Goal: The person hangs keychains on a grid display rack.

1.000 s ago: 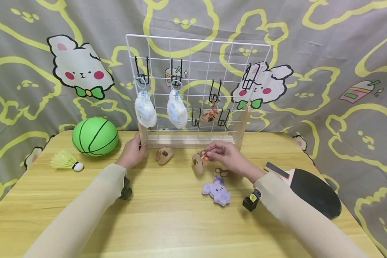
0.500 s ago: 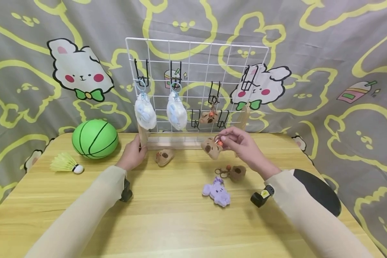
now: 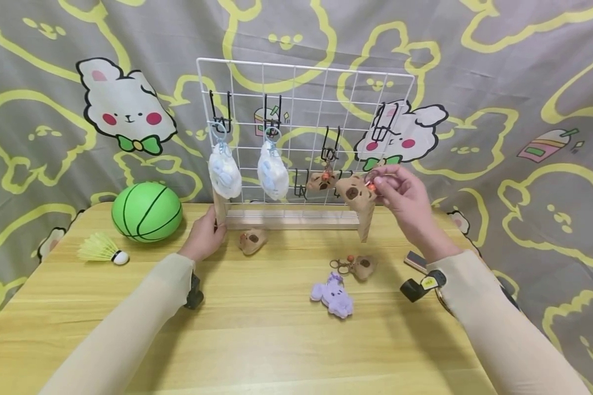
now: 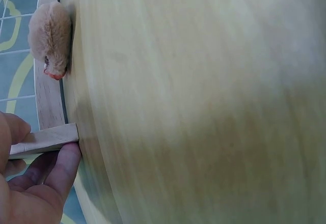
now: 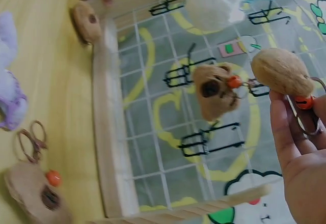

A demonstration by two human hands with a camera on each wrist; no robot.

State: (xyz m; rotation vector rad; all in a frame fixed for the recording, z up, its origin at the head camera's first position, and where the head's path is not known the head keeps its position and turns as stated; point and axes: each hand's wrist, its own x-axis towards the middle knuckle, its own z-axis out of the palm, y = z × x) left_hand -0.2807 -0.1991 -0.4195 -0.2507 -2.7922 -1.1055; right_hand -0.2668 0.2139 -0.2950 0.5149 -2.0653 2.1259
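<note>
My right hand (image 3: 402, 195) pinches the ring end of a brown plush keychain (image 3: 354, 192) with an orange bell, held up before the right side of a white wire grid rack (image 3: 303, 82). In the right wrist view that plush (image 5: 282, 71) hangs off my fingertips, apart from the black hooks (image 5: 206, 141). My left hand (image 3: 205, 236) grips the rack's left wooden foot (image 4: 48, 140) between thumb and fingers. One brown plush keychain (image 3: 322, 180) hangs from a middle hook. Two white plush keychains (image 3: 225, 174) hang on the left hooks.
On the table lie a brown plush (image 3: 252, 241) by the rack base, another brown keychain (image 3: 363, 267) and a purple plush keychain (image 3: 333, 296). A green ball (image 3: 147, 212) and a yellow shuttlecock (image 3: 102, 249) stand at left. A paddle (image 3: 416, 261) lies at right, mostly behind my right arm.
My right hand has lifted the brown plush keychain from near the tabletop up and to the right, toward the rack's right side. My left hand stays on the rack's foot.
</note>
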